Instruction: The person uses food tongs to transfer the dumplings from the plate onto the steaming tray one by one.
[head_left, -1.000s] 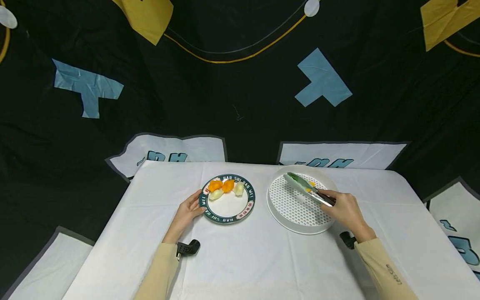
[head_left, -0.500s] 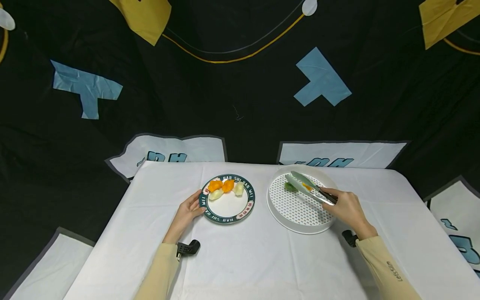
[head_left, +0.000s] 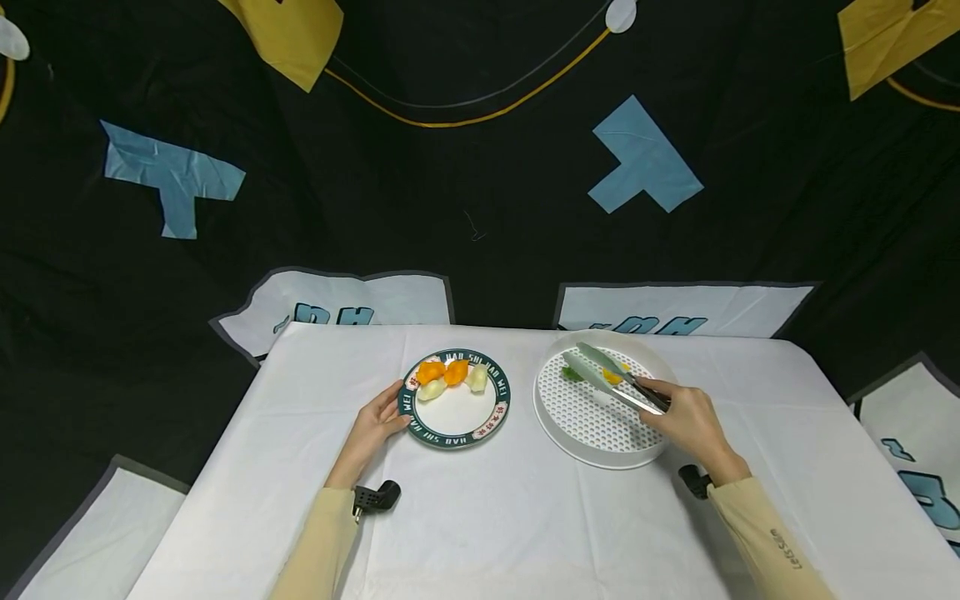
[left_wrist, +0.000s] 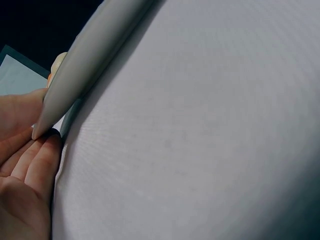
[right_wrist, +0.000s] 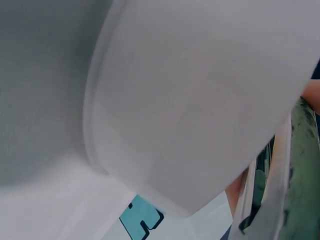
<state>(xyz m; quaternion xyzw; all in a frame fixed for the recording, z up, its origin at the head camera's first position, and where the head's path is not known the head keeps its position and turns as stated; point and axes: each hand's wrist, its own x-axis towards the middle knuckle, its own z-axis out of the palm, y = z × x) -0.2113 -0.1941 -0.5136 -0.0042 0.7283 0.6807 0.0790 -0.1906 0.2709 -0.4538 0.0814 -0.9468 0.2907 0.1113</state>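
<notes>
My left hand [head_left: 378,421] pinches the left rim of a round plate [head_left: 448,441] with a green lettered border, thumb above and fingers below, as the left wrist view shows. On the plate lie two orange pieces [head_left: 456,372] and two pale pieces [head_left: 477,378], kind unclear. My right hand [head_left: 692,421] grips tongs [head_left: 592,372] with green tips and metal arms, their tips spread apart over a white perforated steamer tray [head_left: 600,417]. Beside the tips lies a leafy green piece [head_left: 572,374]. Yellow bits [head_left: 612,377] show between and behind the tong arms, partly hidden.
A white cloth covers the table [head_left: 517,517]. The tray's raised wall [right_wrist: 190,110] fills much of the right wrist view. Behind the table hangs a black backdrop [head_left: 465,217] with blue and yellow shapes.
The tong tips have spread apart from nearly together and moved slightly left. The green piece, hidden a second ago, is visible, and more yellow shows. The left hand and plate have stayed put.
</notes>
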